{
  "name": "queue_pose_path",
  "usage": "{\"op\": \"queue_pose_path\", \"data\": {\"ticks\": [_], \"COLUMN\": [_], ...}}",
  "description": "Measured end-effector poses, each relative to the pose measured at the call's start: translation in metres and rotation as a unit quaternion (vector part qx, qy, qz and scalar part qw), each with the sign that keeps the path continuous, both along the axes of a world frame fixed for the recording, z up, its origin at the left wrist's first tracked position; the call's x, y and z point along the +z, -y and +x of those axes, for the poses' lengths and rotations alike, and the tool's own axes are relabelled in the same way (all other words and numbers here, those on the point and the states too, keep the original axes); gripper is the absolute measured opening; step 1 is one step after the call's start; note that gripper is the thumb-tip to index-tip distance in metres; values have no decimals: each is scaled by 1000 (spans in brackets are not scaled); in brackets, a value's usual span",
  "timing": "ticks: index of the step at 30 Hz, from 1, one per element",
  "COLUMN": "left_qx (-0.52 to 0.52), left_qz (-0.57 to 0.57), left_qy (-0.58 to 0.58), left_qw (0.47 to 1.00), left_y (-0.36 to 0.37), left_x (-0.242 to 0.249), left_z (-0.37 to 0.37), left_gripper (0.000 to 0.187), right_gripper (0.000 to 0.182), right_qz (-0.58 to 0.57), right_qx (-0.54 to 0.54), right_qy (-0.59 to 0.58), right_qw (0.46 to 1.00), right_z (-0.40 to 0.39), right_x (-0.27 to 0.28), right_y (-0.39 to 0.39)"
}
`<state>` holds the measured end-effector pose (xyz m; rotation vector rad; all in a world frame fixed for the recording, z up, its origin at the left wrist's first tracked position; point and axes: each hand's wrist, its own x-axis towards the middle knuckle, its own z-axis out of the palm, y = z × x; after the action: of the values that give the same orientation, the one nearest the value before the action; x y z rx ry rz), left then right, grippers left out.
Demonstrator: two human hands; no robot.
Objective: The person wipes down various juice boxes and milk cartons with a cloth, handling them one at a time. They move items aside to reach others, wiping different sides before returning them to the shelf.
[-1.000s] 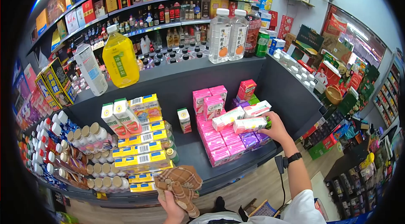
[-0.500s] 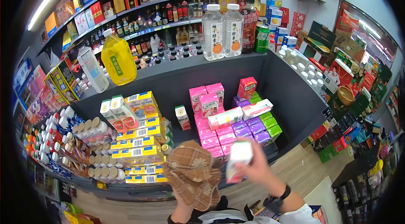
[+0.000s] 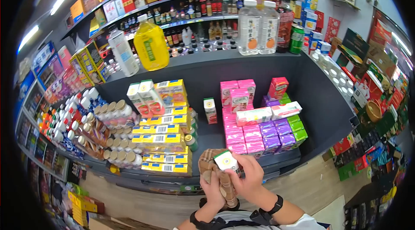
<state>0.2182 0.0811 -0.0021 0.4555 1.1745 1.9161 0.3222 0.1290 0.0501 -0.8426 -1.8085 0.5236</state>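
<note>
Low in the head view, my left hand (image 3: 212, 192) is closed around a brown plaid cloth (image 3: 206, 160) with a flower pattern. My right hand (image 3: 250, 177) grips a small drink carton (image 3: 226, 160) with a white and green top, its fingers on the carton's right side. The cloth bunches up against the carton's left side and hangs down between my hands. Most of the carton's sides are hidden by cloth and fingers. Beyond my hands stand stacked pink cartons (image 3: 234, 135) and purple cartons (image 3: 269, 129), and a single similar carton (image 3: 210, 111) is upright on the dark shelf.
To the left are yellow multipacks (image 3: 166, 147) with two tomato-picture cartons (image 3: 151, 98) on top, and rows of bottles (image 3: 119, 132). Along the ledge (image 3: 203, 60) stand a yellow jug (image 3: 150, 44), clear bottles (image 3: 250, 28) and a green can (image 3: 296, 39). Two white-and-pink cartons (image 3: 254, 116) lie across the stacks.
My right hand has brought the carton leftward to the cloth, and the cloth now presses against it. My left hand has bunched the cloth tighter. The whole view has shifted.
</note>
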Motion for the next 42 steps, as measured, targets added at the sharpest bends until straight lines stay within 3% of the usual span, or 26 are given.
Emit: {"op": "queue_pose_path", "data": {"ticks": [3, 6, 9, 12, 13, 16, 17, 19, 20, 21, 24, 29, 32, 34, 35, 38, 40, 42], "left_qx": [32, -17, -48, -14, -31, -105, -205, -120, -76, -68, -47, -34, -50, -44, -42, -122, -196, -259], "left_qz": [42, 81, 40, 18, 3, 119, 170, 153, 142, 149, 119, 94, 113, 117, 119, 133, 120, 140], "left_qy": [92, 46, 59, 8, -51, 65, 216, 7, -99, 24, -22, 6, 26, 24, -20, -57, -117, -195], "left_qw": [994, 995, 996, 1000, 998, 985, 939, 981, 982, 986, 992, 995, 992, 992, 992, 982, 966, 936], "left_y": [-10, -7, -4, -5, -7, -7, -4, -1, -1, -2, 0, 8, 8, 1, -5, 1, 1, -1], "left_x": [0, -1, 22, 18, 8, -17, -21, -11, -4, 2, -2, -8, 4, 6, -20, 25, 19, 24], "left_z": [-3, -12, -12, -9, -14, -27, -30, -17, -8, 0, 0, -1, -1, -6, -16, -31, -49, -59], "left_gripper": [29, 32, 36, 39, 41, 41, 43, 44, 45, 47, 48, 44, 44, 45, 44, 36, 32, 33], "right_gripper": [60, 62, 69, 76, 75, 73, 66, 58, 55, 48, 46, 80, 82, 79, 79, 76, 70, 57], "right_qz": [99, 61, 27, -109, -180, -372, -341, -129, -15, 97, -37, 29, -25, -57, -82, -174, -216, -356], "right_qx": [8, 76, 63, 124, 173, 312, 306, 188, 120, 27, 16, 43, 75, 111, 132, 174, 201, 246], "right_qy": [40, 31, 118, 100, 22, -212, -240, -63, 28, 115, 75, 54, 25, 35, 46, 58, 52, -31], "right_qw": [994, 995, 991, 981, 968, 848, 856, 972, 992, 988, 996, 997, 997, 992, 987, 968, 954, 901], "right_z": [-3, -2, 10, 27, 28, 27, 23, 17, 15, 12, 10, 1, 2, 8, 14, 30, 41, 51], "right_x": [-8, 1, 2, -5, -7, -14, -16, -4, 8, 30, 5, -2, -5, -5, -2, 7, 9, 2], "right_y": [8, 12, 12, 0, 0, 4, 8, 4, 0, -4, -3, 14, 6, 4, 8, 13, 11, 8]}}
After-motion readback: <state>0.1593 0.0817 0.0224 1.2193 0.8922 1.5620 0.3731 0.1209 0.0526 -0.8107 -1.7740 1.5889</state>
